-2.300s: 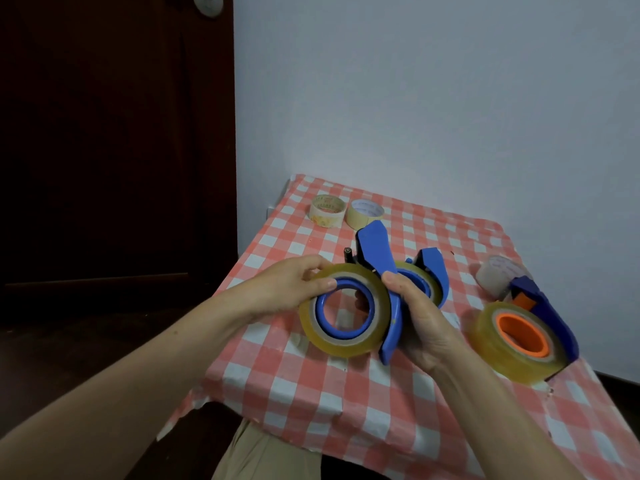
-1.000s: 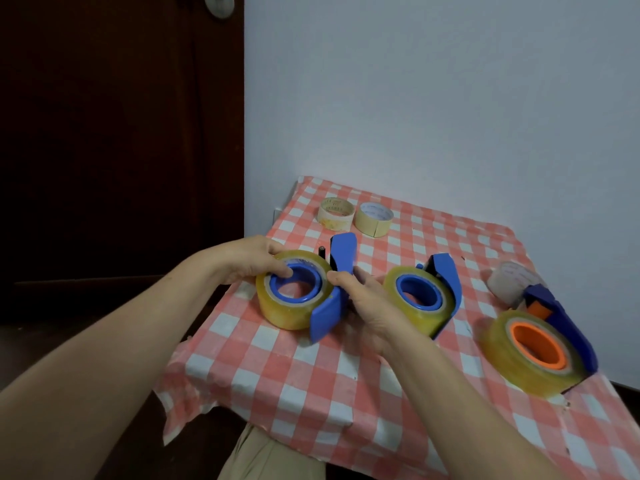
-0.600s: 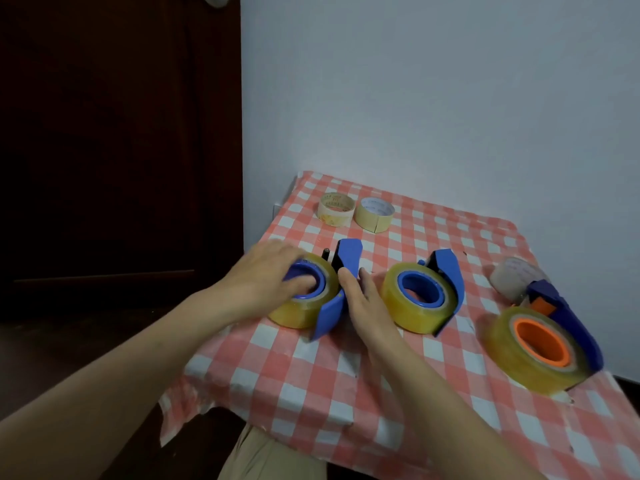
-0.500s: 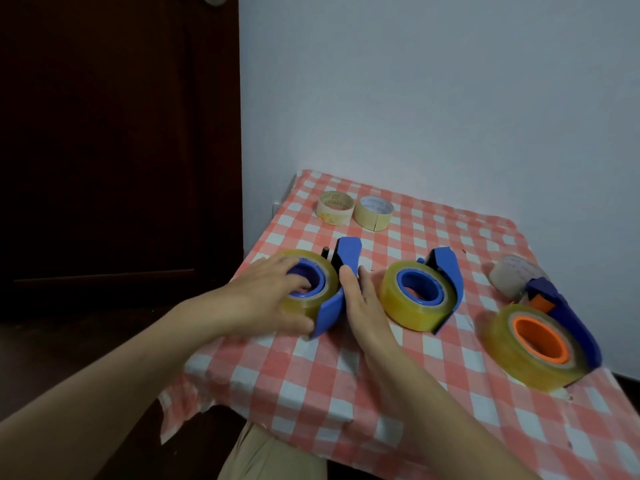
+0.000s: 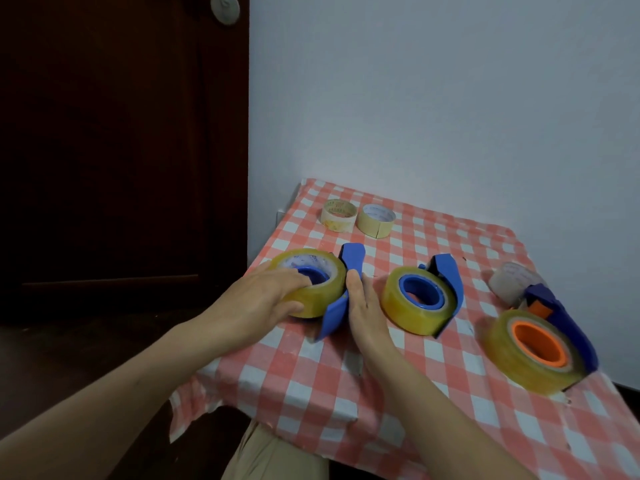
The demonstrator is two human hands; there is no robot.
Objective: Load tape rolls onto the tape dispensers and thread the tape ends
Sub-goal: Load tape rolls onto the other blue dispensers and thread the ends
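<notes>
Yellow tape roll (image 5: 313, 271) on blue dispenser (image 5: 351, 263): left hand (image 5: 258, 306) grips it, right hand (image 5: 365, 315) flat beside.

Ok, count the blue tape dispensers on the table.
3. The left dispenser sits between the left hand and right hand, the middle dispenser beside it, the orange-hubbed dispenser at the right. None looks hidden.
</notes>
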